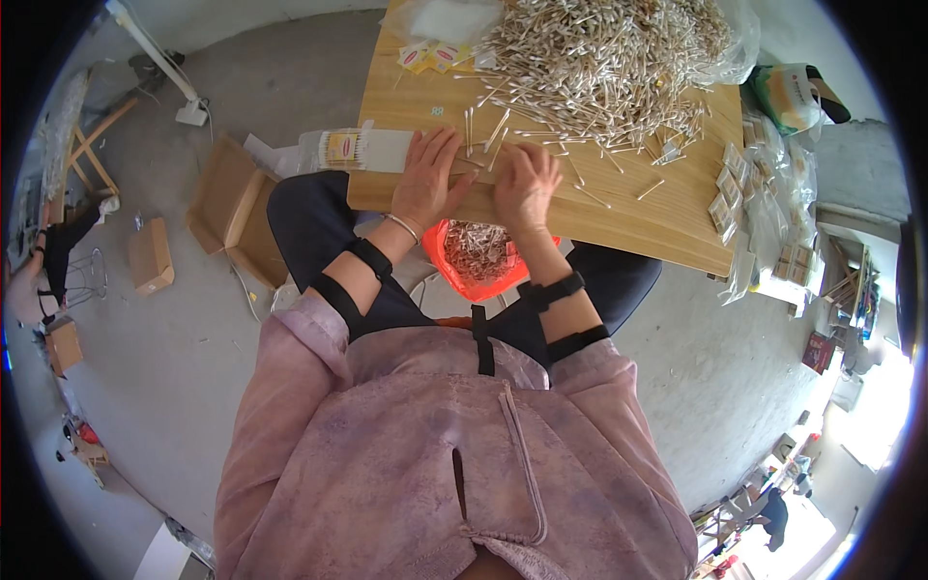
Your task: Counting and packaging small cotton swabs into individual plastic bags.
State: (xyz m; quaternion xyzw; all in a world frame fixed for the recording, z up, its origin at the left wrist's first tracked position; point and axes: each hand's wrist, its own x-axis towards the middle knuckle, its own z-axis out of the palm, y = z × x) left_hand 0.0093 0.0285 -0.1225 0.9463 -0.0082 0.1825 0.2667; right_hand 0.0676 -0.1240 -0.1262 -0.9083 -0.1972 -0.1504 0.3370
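Note:
My left hand (425, 184) lies palm down at the near table edge, its fingers stretched out over the end of a flat whitish plastic bag (387, 150). Left of it is a clear pack of cotton swabs (340, 149) with a yellow label. My right hand (527, 188) rests on the wood with fingers bent inward, beside loose cotton swabs (499, 128). What its fingertips hold, if anything, is hidden. Beyond both hands spreads a large heap of cotton swabs (609, 68). Below the edge, between my knees, hangs a red plastic bag (483, 289) with more swabs inside.
Yellow printed cards (432, 56) lie at the table's far left. Small swab packs (728, 188) line the right edge of the wooden table (667, 224). An open cardboard box (220, 198) stands on the floor at left. Other people (53, 271) sit farther off.

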